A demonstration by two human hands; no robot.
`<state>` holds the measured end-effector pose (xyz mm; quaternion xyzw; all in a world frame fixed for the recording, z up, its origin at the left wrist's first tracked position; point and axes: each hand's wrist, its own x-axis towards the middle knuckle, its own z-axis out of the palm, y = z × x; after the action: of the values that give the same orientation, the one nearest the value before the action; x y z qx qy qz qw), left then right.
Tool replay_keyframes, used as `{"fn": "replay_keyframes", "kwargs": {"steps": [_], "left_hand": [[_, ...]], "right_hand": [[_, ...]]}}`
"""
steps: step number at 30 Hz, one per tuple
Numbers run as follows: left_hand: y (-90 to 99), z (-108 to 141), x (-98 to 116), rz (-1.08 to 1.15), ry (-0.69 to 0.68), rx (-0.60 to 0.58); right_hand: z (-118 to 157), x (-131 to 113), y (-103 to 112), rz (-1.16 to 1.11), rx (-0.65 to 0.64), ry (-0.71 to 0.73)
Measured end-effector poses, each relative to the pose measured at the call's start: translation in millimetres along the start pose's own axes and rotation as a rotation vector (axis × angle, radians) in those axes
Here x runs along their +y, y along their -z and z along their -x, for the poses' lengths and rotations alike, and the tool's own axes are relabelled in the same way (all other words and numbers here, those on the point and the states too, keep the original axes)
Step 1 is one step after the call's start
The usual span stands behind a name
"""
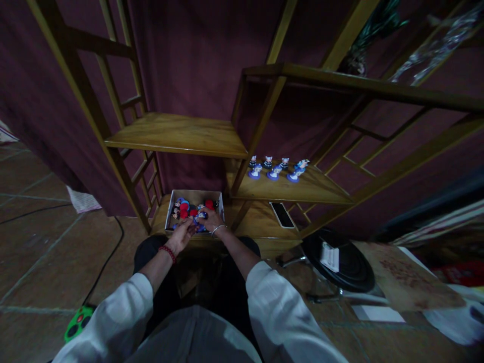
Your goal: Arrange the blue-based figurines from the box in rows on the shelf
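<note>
A shallow white-rimmed cardboard box (pixel 173 194) rests on the bottom shelf in front of me, with several small red, black and blue figurines (pixel 184 207) jumbled inside. Over the box's near side, a blue-and-white figurine (pixel 201 216) is between my two hands. My right hand (pixel 213 221), with a bracelet at its wrist, has its fingers closed on the figurine from the right. From the left, my left hand (pixel 182 234) pinches at its lower part; those fingertips are partly hidden. A red bead bracelet (pixel 167 253) circles the left wrist.
Several figurines (pixel 274 173) stand in two rows on the raised right shelf (pixel 302 189). Below lies a phone (pixel 282 215). An upper shelf board (pixel 177 132) overhangs behind the box. A round black stool (pixel 338 262) stands right; a green object (pixel 78 322) and cable lie left.
</note>
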<state>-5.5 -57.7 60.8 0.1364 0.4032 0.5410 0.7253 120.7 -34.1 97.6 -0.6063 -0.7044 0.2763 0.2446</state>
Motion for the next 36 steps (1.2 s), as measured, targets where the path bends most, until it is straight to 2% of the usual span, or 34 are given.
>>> {"fn": "replay_keyframes", "kwargs": {"steps": [17, 25, 36], "left_hand": [[-3.0, 0.4, -0.2, -0.048, 0.049, 0.026], [-5.9, -0.2, 1.6, -0.015, 0.066, 0.010], [-3.5, 1.9, -2.8, -0.003, 0.058, -0.013]], "right_hand": [[-3.4, 6.1, 8.5, -0.009, -0.082, 0.188], [-3.7, 5.6, 4.8, 0.065, -0.027, 0.058], [-2.1, 6.4, 6.1, 0.068, -0.034, 0.011]]}}
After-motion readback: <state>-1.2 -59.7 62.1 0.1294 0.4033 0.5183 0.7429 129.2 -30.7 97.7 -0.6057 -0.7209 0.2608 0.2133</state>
